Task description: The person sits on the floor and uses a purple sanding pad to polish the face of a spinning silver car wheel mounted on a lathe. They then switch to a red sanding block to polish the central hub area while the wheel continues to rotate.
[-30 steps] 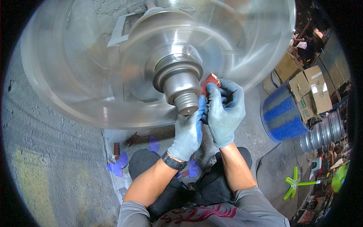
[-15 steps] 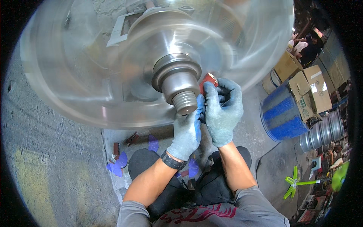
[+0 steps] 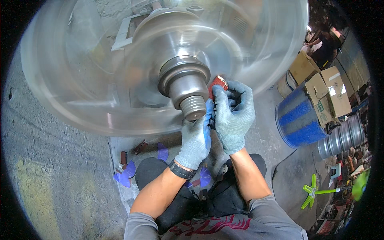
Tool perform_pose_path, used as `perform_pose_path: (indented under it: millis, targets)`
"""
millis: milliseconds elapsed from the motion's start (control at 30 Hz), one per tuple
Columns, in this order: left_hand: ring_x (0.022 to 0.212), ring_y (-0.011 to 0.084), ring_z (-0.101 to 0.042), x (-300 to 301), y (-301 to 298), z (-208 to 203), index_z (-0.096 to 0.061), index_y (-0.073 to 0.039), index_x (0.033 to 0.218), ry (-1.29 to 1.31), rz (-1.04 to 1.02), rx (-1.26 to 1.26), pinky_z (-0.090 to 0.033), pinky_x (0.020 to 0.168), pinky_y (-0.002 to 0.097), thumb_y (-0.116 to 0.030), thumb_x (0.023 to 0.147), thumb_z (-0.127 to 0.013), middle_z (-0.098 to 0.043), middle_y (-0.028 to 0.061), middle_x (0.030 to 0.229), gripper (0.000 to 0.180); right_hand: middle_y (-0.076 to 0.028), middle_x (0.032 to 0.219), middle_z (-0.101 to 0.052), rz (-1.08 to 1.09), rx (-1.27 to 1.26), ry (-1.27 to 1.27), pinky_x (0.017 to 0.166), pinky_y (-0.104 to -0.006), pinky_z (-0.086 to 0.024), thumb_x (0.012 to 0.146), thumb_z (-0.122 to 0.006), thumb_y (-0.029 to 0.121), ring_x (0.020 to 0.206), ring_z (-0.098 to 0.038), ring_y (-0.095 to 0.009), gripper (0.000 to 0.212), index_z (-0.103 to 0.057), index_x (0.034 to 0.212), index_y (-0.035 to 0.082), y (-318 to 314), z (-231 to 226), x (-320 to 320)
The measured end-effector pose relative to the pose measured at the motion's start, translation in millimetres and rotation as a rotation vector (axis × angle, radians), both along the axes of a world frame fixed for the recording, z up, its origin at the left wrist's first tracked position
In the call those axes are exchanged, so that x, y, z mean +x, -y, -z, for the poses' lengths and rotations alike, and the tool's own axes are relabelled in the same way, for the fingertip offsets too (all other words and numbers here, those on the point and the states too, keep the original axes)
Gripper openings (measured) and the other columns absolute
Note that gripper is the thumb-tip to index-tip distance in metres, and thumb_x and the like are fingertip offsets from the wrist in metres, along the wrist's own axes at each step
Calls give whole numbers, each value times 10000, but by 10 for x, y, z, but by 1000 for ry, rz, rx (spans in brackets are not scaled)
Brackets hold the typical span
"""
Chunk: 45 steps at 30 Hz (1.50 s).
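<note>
A big spoked wheel [image 3: 92, 120] is spinning, blurred by motion. From its middle a shiny stepped metal shaft [image 3: 186, 85] with a threaded end [image 3: 193, 107] points toward me. My right hand [image 3: 235, 116], in a grey-blue glove, pinches a folded piece of red sandpaper [image 3: 218, 85] at the right side of the shaft. Just below the threaded end is my left hand [image 3: 195, 140], gloved too, its fingers closed up beside the right hand's fingertips. The shaft and the other hand hide what lies in its grip.
A blue drum [image 3: 298, 122] stands at the right with an opened cardboard box [image 3: 330, 94] on it. Beside it lie stacked metal rings [image 3: 342, 138]. A green star-shaped base [image 3: 310, 191] is at the lower right. Purple disc pieces [image 3: 129, 171] litter the floor; a person [image 3: 323, 50] is far off.
The wheel keeps spinning. Both hands and the sandpaper have shifted very slightly left in view, along with the shaft. The right hand's grip on the sandpaper is unchanged.
</note>
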<state>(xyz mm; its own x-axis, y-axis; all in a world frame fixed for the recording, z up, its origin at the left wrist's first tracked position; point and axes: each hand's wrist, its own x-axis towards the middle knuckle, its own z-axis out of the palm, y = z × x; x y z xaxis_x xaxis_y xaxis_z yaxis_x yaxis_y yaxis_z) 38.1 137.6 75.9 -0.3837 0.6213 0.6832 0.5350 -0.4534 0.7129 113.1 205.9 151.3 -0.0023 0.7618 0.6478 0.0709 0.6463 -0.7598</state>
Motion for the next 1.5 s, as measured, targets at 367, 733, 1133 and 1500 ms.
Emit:
perform_pose_path:
  millis: [367, 733, 1133, 1500]
  targets:
    - [1286, 442, -705, 13, -6, -15, -581, -27, 1633, -142, -109, -58, -562, 1117, 488, 108, 991, -648, -716, 254, 1394, 660, -58, 905, -757, 13, -40, 2, 689, -267, -558, 987, -872, 111, 723, -631, -64, 277, -739, 1210, 13, 1, 26, 23]
    - [1294, 444, -705, 25, 7, -32, -575, -17, 1637, -108, -60, -64, -561, 1123, 482, 110, 979, -655, -710, 269, 1410, 675, -50, 888, -752, 16, -56, 5, 691, -264, -565, 988, -874, 103, 735, -646, -68, 280, -729, 1205, -1, 34, -11, 55]
    - [1288, 493, -689, 12, 24, -52, -539, 31, 1645, -51, 22, -65, -547, 1136, 511, 104, 937, -605, -689, 317, 1413, 715, -50, 892, -755, 20, -57, 6, 703, -262, -572, 995, -874, 123, 741, -655, -66, 300, -720, 1214, -11, 19, 20, 66]
    - [1275, 475, -699, 7, 41, -75, -562, 25, 1630, -173, -69, -55, -553, 1133, 495, 119, 946, -593, -689, 305, 1414, 691, -39, 885, -745, 34, -42, 21, 700, -256, -564, 996, -878, 131, 732, -636, -60, 299, -724, 1212, -6, 24, 5, 60]
